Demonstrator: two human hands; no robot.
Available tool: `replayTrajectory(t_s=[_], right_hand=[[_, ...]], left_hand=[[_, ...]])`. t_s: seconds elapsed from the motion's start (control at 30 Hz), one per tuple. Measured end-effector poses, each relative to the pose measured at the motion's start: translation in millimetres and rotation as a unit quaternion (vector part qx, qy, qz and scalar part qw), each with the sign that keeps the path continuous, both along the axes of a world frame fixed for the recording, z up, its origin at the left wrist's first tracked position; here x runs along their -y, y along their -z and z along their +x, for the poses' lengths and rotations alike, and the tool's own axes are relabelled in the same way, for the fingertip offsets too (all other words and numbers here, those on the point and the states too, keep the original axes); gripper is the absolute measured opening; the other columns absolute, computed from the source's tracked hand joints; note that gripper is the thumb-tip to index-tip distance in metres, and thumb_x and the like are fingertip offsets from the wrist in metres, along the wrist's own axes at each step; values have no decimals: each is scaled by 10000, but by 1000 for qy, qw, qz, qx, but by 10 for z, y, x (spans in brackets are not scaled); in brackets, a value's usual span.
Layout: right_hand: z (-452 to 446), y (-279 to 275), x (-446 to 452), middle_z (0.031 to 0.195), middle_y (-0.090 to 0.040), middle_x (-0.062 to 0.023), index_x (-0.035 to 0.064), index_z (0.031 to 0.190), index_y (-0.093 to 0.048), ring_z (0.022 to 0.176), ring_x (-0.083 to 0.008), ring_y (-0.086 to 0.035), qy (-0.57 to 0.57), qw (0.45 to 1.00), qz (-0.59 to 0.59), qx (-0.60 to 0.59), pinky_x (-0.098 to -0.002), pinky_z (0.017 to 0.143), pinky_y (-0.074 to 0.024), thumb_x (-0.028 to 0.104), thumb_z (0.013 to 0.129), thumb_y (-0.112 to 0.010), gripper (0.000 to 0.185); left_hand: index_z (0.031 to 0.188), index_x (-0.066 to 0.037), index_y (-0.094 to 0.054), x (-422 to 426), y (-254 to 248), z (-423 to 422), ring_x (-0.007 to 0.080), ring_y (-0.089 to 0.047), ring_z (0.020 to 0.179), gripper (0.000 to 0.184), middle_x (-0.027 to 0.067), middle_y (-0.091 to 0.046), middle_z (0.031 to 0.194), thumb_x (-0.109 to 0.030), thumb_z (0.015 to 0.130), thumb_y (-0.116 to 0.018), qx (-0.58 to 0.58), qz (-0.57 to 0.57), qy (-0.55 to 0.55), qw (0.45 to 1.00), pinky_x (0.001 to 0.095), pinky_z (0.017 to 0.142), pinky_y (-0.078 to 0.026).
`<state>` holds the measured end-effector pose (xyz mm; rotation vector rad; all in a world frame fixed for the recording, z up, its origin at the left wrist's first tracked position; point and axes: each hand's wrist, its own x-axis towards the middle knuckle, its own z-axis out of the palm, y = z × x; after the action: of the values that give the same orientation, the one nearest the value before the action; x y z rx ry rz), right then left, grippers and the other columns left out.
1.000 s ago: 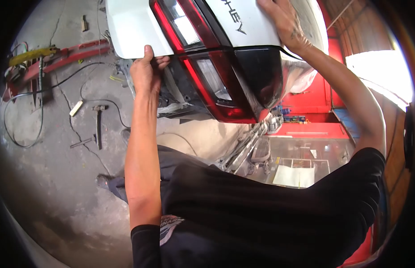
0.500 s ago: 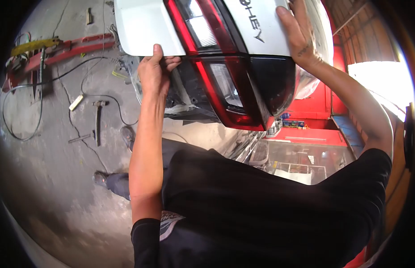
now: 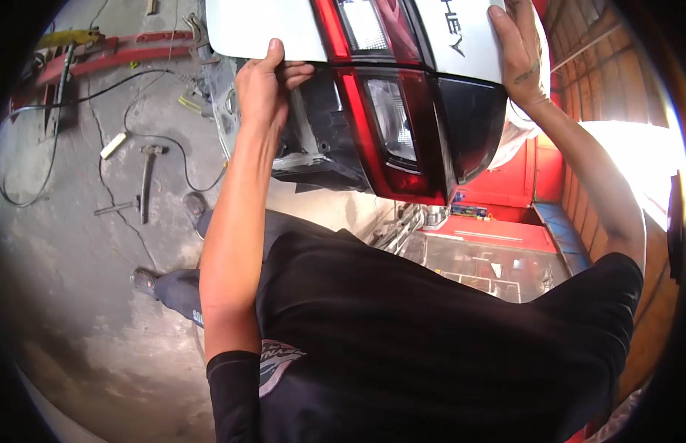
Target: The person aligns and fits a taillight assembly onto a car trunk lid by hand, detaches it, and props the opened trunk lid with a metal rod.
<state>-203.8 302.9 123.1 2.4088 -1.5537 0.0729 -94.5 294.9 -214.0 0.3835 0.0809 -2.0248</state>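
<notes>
A white car tailgate (image 3: 265,26) with dark lettering fills the top of the view. Its red and clear tail lamp section (image 3: 365,29) sits in line with the tail lamp (image 3: 393,122) below, a thin gap between them. My left hand (image 3: 261,88) grips the tailgate's lower edge, thumb on the white face and fingers curled at the edge. Beside the lettering, my right hand (image 3: 516,48) lies on the white panel with fingers stretched and thumb apart; its fingertips run to the frame's top edge. Bare body metal (image 3: 302,118) shows under my left hand.
On the concrete floor at left lie a hammer (image 3: 147,181), a T-shaped bar (image 3: 114,208), a pale block (image 3: 113,145) and a black hose (image 3: 132,131). A red metal frame (image 3: 128,59) stands beyond. At right is a red cabinet (image 3: 479,229).
My view has shifted, so the car and both hands appear further right and the floor tools higher and further left. Both hands stay at the same places on the tailgate.
</notes>
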Motion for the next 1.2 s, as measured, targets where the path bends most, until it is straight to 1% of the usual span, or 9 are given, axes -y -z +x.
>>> replayTrajectory(t_s=[0.13,0.27,0.33,0.5,0.77,0.87,1.0,1.07,1.2], right_hand=[[183,7,-89,1345,-563,-207,-44,1490,-430,1066,-266,-594,87,995,27,48,-377,948,-469,223,1032,-442,530],[-88,0,-42,1340,-579,-194,-28,1494,-431,1000,-251,-612,25,999,-39,3,-378,922,-478,292,1025,-477,570],[36,21,-100,1345,-586,-193,-29,1484,-450,1036,-257,-604,83,990,12,112,-383,946,-468,340,1009,-511,604],[-125,36,15,1388,-565,-242,-38,1438,-505,1307,-353,-526,-5,998,-63,22,-427,1108,-393,316,1001,-528,563],[-315,49,119,1414,-544,-259,-17,1400,-558,1363,-390,-489,-141,988,-49,28,-449,1159,-354,273,1025,-514,477],[-175,45,48,1436,-539,-261,30,1355,-629,1411,-393,-450,-115,993,-32,0,-460,1187,-322,275,1030,-515,422],[-71,-111,52,1463,-537,-247,52,1243,-714,1466,-404,-374,-154,983,94,-18,-497,1249,-206,317,1046,-455,420],[-89,-199,74,1464,-537,-240,27,1173,-730,1484,-398,-344,-181,962,174,-107,-511,1256,-184,356,1054,-392,486],[-12,-279,74,1449,-547,-237,15,1284,-654,1486,-397,-335,-258,924,181,-215,-518,1250,-203,347,1048,-364,501]], left_hand=[[1050,148,-571,13,37,-37,292,-746,721,416,247,-711,893,-268,1063,-596,-14,-29,-14,999,343,635,-637],[1069,127,-553,16,27,-81,289,-738,714,396,232,-702,896,-268,1070,-580,-22,-19,-27,999,348,633,-637],[1087,123,-556,6,11,-69,296,-733,724,390,233,-700,912,-267,1074,-569,-14,-8,-21,1000,365,647,-637],[1119,132,-557,46,-3,-49,301,-725,726,389,233,-696,918,-255,1082,-547,3,-16,-23,1000,383,649,-632],[1117,112,-583,56,-63,-94,305,-706,688,329,212,-683,876,-213,1064,-568,35,12,-54,998,419,598,-628],[1110,116,-580,70,-82,-101,309,-704,686,317,216,-685,881,-196,1052,-589,38,28,-70,996,438,598,-631],[1238,27,-557,51,-76,-145,267,-663,792,343,167,-628,997,-239,1035,-630,59,24,-96,993,422,700,-604],[1172,60,-577,50,-99,-199,272,-681,750,303,186,-657,954,-209,1038,-613,69,26,-143,987,413,649,-605],[1114,69,-611,109,18,-277,253,-696,709,269,177,-690,910,-189,1038,-598,66,22,-175,982,375,595,-585]])
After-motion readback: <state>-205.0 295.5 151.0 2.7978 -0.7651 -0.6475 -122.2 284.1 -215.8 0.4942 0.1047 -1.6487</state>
